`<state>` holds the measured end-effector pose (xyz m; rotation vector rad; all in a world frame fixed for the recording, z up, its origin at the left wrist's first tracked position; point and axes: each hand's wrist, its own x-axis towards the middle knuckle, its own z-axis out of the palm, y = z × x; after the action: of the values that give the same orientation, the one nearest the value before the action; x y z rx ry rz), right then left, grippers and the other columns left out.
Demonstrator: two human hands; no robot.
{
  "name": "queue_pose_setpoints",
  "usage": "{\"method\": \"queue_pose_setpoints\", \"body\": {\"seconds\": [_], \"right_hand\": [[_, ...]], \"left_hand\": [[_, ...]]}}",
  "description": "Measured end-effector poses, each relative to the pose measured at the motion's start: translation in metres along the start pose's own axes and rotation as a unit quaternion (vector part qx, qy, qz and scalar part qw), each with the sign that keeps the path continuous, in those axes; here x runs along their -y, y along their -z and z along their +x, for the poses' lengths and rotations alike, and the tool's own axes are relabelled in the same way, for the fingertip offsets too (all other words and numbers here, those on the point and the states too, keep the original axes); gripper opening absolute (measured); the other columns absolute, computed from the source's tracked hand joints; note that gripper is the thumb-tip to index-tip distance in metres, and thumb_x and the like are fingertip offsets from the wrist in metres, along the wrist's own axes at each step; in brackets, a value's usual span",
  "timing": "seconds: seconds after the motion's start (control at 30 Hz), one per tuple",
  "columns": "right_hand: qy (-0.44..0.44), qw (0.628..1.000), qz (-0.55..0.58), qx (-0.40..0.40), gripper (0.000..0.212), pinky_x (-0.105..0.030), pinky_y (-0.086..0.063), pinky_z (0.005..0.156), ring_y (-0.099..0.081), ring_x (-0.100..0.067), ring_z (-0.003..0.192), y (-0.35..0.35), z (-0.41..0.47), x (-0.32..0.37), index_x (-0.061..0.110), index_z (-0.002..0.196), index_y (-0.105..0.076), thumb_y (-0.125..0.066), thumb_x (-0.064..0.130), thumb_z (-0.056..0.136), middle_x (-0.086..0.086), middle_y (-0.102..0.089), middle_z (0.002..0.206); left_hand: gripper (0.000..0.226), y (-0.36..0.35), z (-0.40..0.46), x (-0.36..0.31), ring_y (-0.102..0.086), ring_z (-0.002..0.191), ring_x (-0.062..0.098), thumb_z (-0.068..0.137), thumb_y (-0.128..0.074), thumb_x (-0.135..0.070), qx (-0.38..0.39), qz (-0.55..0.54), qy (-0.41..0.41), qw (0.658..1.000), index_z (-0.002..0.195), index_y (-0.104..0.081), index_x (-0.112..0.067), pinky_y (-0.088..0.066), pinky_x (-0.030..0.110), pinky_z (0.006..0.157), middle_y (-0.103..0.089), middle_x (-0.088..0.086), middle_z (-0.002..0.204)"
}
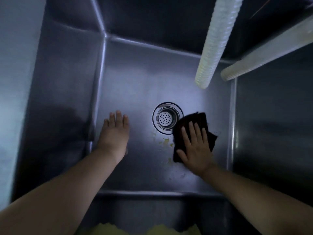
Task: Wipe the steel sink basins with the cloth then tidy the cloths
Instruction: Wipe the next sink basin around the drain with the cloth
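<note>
A: Report basin contents

B: I see the steel sink basin point(135, 82) holding a dark cloth point(201, 119) on its floor, touching the right edge of the round drain strainer point(167, 117). Yellowish residue point(166, 141) lies on the floor just below the drain

A: Hand status?

B: My right hand point(194, 150) presses flat on the cloth, fingers straight and spread. My left hand point(115, 131) rests flat on the bare floor, fingers straight, holding nothing. Two ribbed hoses point(215, 41) hang above the basin
</note>
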<state>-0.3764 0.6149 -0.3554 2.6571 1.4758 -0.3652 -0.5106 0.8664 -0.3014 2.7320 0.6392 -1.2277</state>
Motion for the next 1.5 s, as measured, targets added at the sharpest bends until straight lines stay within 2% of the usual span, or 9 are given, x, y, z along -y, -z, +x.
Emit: {"method": "queue_pose_setpoints", "body": {"seconds": [0.23,0.53,0.77,0.93,1.03,1.17,1.33,1.4,1.5], "right_hand": [[0.136,0.99,0.02,0.039,0.078,-0.057,-0.014,0.113,-0.021,-0.038,0.142,-0.004,0.007,0.06,0.015,0.149,-0.02,-0.042,0.056,0.087,-0.022,-0.022,0.153],[0.047,0.997,0.059,0.029,0.072,-0.048,-0.001,0.118,-0.008,-0.029,0.146,0.017,0.106,0.109,0.017,0.151,-0.014,-0.033,0.047,0.089,-0.016,-0.012,0.158],[0.129,0.99,0.044,0.022,0.074,-0.052,-0.011,0.116,-0.015,-0.029,0.145,0.004,0.053,0.09,0.018,0.15,-0.023,-0.046,0.049,0.086,-0.015,-0.018,0.156],[0.166,0.985,0.022,0.033,0.073,-0.052,-0.011,0.116,-0.016,-0.029,0.144,-0.002,-0.004,0.03,0.018,0.148,-0.027,-0.042,0.053,0.086,-0.013,-0.021,0.155],[0.124,0.991,-0.004,0.045,0.077,-0.054,-0.015,0.113,-0.021,-0.032,0.141,0.0,-0.009,-0.013,0.017,0.147,-0.026,-0.042,0.056,0.082,-0.016,-0.028,0.152],[-0.012,0.999,-0.026,0.038,0.079,-0.052,-0.011,0.114,-0.02,-0.034,0.14,0.011,0.004,-0.064,0.011,0.147,-0.024,-0.036,0.056,0.083,-0.021,-0.027,0.152],[-0.124,0.991,-0.022,0.04,0.08,-0.052,-0.004,0.115,-0.012,-0.039,0.141,0.008,-0.009,-0.049,0.003,0.147,-0.019,-0.034,0.05,0.084,-0.028,-0.02,0.152],[-0.09,0.994,-0.025,0.052,0.082,-0.055,-0.006,0.113,-0.012,-0.041,0.14,0.001,-0.029,-0.026,0.002,0.146,-0.017,-0.035,0.051,0.083,-0.031,-0.021,0.15],[0.043,0.997,-0.015,0.07,0.082,-0.058,-0.013,0.111,-0.013,-0.04,0.141,-0.007,-0.053,0.016,0.007,0.146,-0.02,-0.039,0.055,0.081,-0.029,-0.026,0.149]], "left_hand": [[0.11,0.002,0.003,0.0,0.001,0.143,0.043,0.082,-0.065,-0.044,0.015,0.004,0.0,1.0,0.146,0.012,0.002,-0.009,0.047,0.117,0.01,0.027,0.154],[0.111,0.006,0.002,-0.003,0.002,0.144,0.041,0.082,-0.067,-0.04,0.02,0.0,0.001,1.0,0.147,0.013,0.0,-0.009,0.046,0.118,0.01,0.025,0.155],[0.112,0.007,0.0,-0.004,0.0,0.144,0.042,0.08,-0.068,-0.044,0.022,0.012,0.001,1.0,0.147,0.011,0.0,-0.011,0.046,0.117,0.008,0.026,0.155],[0.117,0.005,0.001,-0.005,-0.004,0.143,0.042,0.076,-0.071,-0.047,0.015,0.015,0.007,1.0,0.147,0.008,0.001,-0.013,0.045,0.116,0.005,0.027,0.155],[0.118,0.002,0.002,-0.005,-0.006,0.143,0.042,0.074,-0.071,-0.049,0.007,0.02,0.005,1.0,0.147,0.007,0.002,-0.014,0.045,0.116,0.004,0.027,0.155],[0.117,-0.002,0.001,-0.004,-0.009,0.143,0.042,0.072,-0.075,-0.043,-0.01,0.004,0.001,1.0,0.147,0.003,0.003,-0.015,0.047,0.115,0.001,0.028,0.154],[0.116,-0.003,0.001,-0.001,-0.006,0.143,0.042,0.074,-0.074,-0.042,-0.005,-0.006,-0.006,1.0,0.147,0.004,0.002,-0.015,0.047,0.117,0.003,0.028,0.154],[0.115,-0.004,0.002,-0.001,-0.005,0.143,0.043,0.075,-0.073,-0.042,-0.003,-0.009,-0.006,1.0,0.147,0.005,0.001,-0.014,0.047,0.117,0.004,0.027,0.154],[0.113,-0.005,0.004,0.0,-0.004,0.143,0.044,0.076,-0.072,-0.04,0.001,-0.014,-0.007,1.0,0.147,0.006,0.002,-0.014,0.048,0.117,0.005,0.028,0.154]]}}
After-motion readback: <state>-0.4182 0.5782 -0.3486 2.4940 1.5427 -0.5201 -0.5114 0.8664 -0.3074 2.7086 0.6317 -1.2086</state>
